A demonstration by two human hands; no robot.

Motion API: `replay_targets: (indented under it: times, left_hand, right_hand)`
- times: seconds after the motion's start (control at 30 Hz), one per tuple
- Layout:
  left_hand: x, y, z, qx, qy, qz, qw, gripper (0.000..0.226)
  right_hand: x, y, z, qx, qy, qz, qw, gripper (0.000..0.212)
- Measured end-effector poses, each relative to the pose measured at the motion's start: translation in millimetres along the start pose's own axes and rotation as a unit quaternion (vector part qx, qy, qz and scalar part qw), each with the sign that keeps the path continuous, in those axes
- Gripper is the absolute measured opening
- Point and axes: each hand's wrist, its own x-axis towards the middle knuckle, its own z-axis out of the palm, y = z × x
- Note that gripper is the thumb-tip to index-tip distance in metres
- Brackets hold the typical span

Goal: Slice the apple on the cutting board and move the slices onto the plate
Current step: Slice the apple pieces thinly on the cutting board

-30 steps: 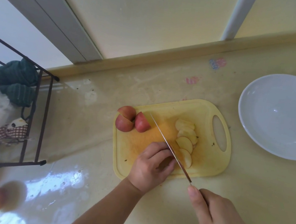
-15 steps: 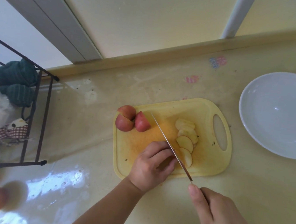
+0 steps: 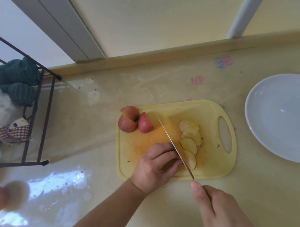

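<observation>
Apple slices (image 3: 188, 141) lie on the cutting board (image 3: 212, 168), plate (image 3: 265, 136) to its right.

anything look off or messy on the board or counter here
Nothing serious. The cutting board sits slightly askew on the counter, with dark specks by its handle hole. Two apple quarters overhang its far left corner. The plate holds no slices yet.

No readable text, label, brand, number or sign shows on anything in view.
</observation>
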Motion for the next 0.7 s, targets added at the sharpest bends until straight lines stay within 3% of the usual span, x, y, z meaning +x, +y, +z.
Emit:
replay_targets:
  times: [0.7]
  left_hand:
    - [-1, 0, -2, -0.009, -0.011, -0.014, 1.000, 0.012]
  right_hand:
    - [10, 8, 5, 0.022, -0.011, -0.011, 1.000, 0.061]
